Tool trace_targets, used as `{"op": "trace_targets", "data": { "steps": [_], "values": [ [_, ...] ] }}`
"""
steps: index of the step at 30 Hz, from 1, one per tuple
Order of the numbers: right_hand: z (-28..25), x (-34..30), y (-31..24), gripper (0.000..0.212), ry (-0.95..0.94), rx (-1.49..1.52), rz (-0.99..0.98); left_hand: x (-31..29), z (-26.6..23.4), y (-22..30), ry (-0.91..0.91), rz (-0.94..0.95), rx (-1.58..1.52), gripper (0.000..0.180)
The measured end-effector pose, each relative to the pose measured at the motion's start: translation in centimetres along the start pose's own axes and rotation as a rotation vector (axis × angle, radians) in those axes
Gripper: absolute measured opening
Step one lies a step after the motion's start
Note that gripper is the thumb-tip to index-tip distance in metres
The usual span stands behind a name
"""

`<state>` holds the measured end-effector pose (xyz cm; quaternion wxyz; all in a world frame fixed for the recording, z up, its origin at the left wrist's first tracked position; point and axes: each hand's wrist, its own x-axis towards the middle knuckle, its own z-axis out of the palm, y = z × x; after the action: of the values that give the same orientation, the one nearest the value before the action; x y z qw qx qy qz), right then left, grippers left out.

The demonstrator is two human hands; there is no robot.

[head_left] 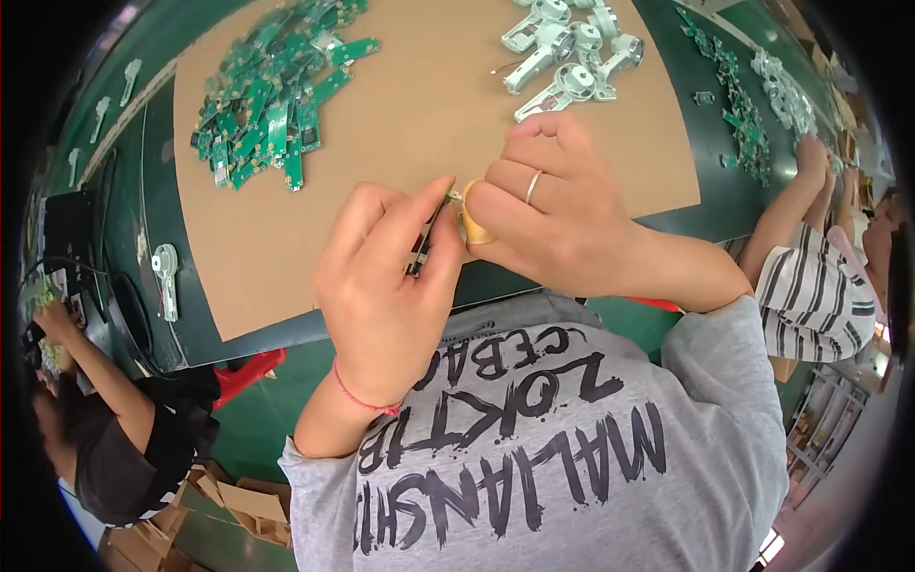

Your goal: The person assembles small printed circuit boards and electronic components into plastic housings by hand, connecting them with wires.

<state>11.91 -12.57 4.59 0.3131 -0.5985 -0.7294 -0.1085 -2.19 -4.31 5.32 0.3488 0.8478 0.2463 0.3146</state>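
Observation:
My left hand [376,276] pinches a small circuit board [431,234] between thumb and fingertips, holding it nearly edge-on above the near part of a brown cardboard sheet [419,114]. Close against the board's far end is my right hand [567,214], its fingers curled and pressed together. A yellow finger cot [474,227] covers one of its fingertips. Small pale parts show where the two hands meet, but whatever the right fingers grip is hidden.
Green circuit boards [276,114] lie heaped at the far left of the cardboard. White round-headed housings with handles [572,81] cluster at the far right. Another housing [166,276] rests left of the sheet. People work on both sides, one in a striped sleeve [815,296].

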Motion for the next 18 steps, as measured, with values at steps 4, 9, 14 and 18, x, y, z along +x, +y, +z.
{"op": "trace_targets", "data": {
  "steps": [4, 9, 14, 18],
  "values": [
    [0.7, -0.4, 0.2, 0.023, 0.023, 0.067, -0.018, -0.1, 0.1, -0.1, 0.009, -0.005, -0.046, 0.02],
    [0.9, -0.4, 0.1, 0.022, 0.034, 0.057, -0.004, -0.2, 0.2, -0.3, -0.018, -0.026, -0.087, 0.019],
    [0.3, -1.0, 1.1, 0.015, -0.126, 0.34, 0.185, 2.0, -2.0, -2.5, -0.309, -0.102, -0.286, 0.022],
    [-0.8, 0.8, -0.1, 0.023, -0.208, 1.256, 0.94, 1.7, -1.8, -2.8, -0.194, 0.135, -0.151, 0.023]
  ]
}}
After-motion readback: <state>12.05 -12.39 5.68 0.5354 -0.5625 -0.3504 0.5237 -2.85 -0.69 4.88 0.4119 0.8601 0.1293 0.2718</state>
